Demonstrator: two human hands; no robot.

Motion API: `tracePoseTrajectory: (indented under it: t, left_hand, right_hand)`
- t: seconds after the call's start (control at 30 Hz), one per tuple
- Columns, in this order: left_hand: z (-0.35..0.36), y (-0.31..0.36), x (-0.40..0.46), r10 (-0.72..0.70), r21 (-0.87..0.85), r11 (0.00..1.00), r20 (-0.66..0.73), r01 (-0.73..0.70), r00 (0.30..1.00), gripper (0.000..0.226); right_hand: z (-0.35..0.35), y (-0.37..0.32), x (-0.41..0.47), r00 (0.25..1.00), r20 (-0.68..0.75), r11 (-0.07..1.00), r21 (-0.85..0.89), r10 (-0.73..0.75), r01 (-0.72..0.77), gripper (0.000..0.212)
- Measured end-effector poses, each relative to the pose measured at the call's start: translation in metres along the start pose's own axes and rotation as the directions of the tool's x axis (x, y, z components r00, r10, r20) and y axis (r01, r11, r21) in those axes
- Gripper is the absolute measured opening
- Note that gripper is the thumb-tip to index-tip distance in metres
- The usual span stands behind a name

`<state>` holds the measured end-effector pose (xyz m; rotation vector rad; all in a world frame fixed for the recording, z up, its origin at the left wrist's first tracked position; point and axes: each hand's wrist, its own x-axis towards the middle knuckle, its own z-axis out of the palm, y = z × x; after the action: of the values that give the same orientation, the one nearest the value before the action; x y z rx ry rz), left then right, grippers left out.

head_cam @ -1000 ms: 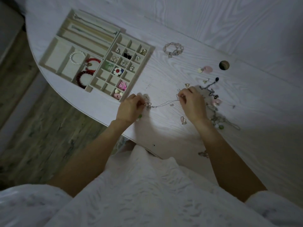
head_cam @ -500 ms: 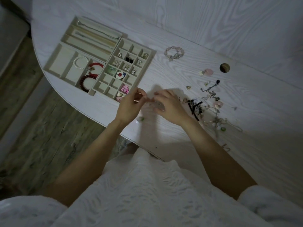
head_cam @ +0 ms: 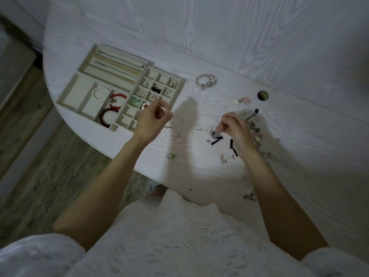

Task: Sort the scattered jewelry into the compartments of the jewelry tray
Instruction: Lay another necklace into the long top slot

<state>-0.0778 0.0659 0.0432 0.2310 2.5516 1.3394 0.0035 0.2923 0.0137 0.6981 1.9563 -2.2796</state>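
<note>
While both hands work above the near edge of the desk (head_cam: 229,56), the step looks like freeing one fine chain (head_cam: 199,129) from the loose pile (head_cam: 253,126). Right hand (head_cam: 233,127) pinches something small at the pile's edge; what exactly, cannot tell. Left hand (head_cam: 154,118) hangs curled, fingertips pinched, probably on the chain's other end. Best to draw it out slowly, low, without dragging neighbours. Beyond the left hand, the tray (head_cam: 68,96): red bracelets (head_cam: 113,108) and a pearl bracelet (head_cam: 99,93) in wide slots, earrings in small squares, chains in long channels. A beaded bracelet (head_cam: 206,81) lies farther out, unsorted.
</note>
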Motion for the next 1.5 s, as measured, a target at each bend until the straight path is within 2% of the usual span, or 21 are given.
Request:
tracePoseTrajectory:
  t: [0.1,0.17,0.23,0.33,0.43,0.5,0.6,0.7,0.83,0.93,1.03,1.17,1.23,1.27,1.33,1.4,1.5]
  left_hand:
    - [0.004,-0.012,0.003,-0.040,0.127,0.991,0.027,0.036,0.999,0.002]
    - [0.012,-0.016,0.005,-0.114,0.143,0.984,0.027,0.109,0.993,0.013]
    - [0.019,-0.015,0.004,-0.204,-0.009,0.979,0.076,0.205,0.976,0.028]
    - [0.022,-0.004,-0.002,-0.205,-0.276,0.927,0.196,0.255,0.959,0.042]
    - [0.021,0.004,-0.004,-0.158,-0.294,0.924,0.290,0.245,0.944,0.044]
    - [0.021,0.007,-0.001,-0.147,-0.319,0.914,0.313,0.249,0.938,0.033]
    - [0.021,0.012,0.002,-0.104,-0.258,0.946,0.326,0.194,0.940,0.008]
    - [0.022,0.011,0.006,-0.044,-0.092,0.993,0.323,0.078,0.945,0.010]
    - [0.024,0.009,0.006,-0.012,0.050,0.999,0.243,0.000,0.970,0.018]
    - [0.025,0.010,0.004,0.001,0.054,0.998,0.213,-0.013,0.977,0.022]
    - [0.025,0.007,0.005,0.010,0.009,1.000,0.212,-0.012,0.977,0.022]
    - [0.024,0.004,0.010,-0.019,-0.050,0.998,0.210,0.030,0.977,0.018]
    - [0.022,0.004,0.012,-0.058,-0.092,0.993,0.194,0.077,0.979,0.018]
    - [0.021,0.004,0.013,-0.072,-0.115,0.989,0.179,0.093,0.981,0.019]
    - [0.020,0.003,0.013,-0.087,-0.129,0.986,0.140,0.105,0.986,0.018]
    - [0.019,0.000,0.015,-0.087,-0.094,0.991,0.126,0.099,0.988,0.018]
    - [0.018,-0.006,0.017,-0.073,-0.014,0.997,0.140,0.076,0.987,0.018]
  right_hand:
    - [-0.002,-0.010,-0.007,1.000,0.000,1.000,-0.015,-0.010,0.010,0.017]
    - [-0.001,-0.018,-0.013,1.000,0.002,1.000,-0.015,-0.027,0.027,0.016]
    - [0.001,-0.023,-0.018,0.999,0.011,0.998,0.027,-0.048,0.048,0.015]
    - [0.005,-0.029,-0.023,0.996,0.040,0.994,0.073,-0.081,0.078,0.014]
    - [0.006,-0.035,-0.022,0.993,0.011,0.990,0.085,-0.114,0.112,0.010]
    - [0.005,-0.038,-0.020,0.993,-0.028,0.988,0.104,-0.115,0.117,0.009]
    - [0.003,-0.038,-0.017,0.998,-0.038,0.990,0.127,-0.054,0.058,0.008]
    - [0.004,-0.027,-0.011,0.999,-0.049,0.995,0.096,0.012,-0.007,0.007]
    - [0.007,0.001,0.004,0.984,-0.170,0.977,-0.194,0.051,-0.085,0.009]
    - [0.009,0.016,0.011,0.963,-0.259,0.955,-0.259,0.073,-0.142,0.008]
    - [0.014,0.024,0.017,0.962,-0.269,0.938,-0.318,0.047,-0.135,0.006]
    - [0.025,0.025,0.021,0.953,-0.297,0.976,-0.178,0.064,-0.122,0.008]
    - [0.030,0.027,0.022,0.960,-0.281,0.971,-0.227,0.002,-0.068,0.008]
    - [0.032,0.029,0.022,0.968,-0.244,0.942,-0.335,-0.056,-0.030,0.007]
    - [0.037,0.036,0.020,0.976,-0.118,0.812,-0.578,-0.184,0.084,0.005]
    - [0.042,0.046,0.021,0.951,0.029,0.596,-0.773,-0.308,0.217,0.007]
    - [0.053,0.053,0.028,0.913,0.178,0.267,-0.920,-0.367,0.287,0.012]
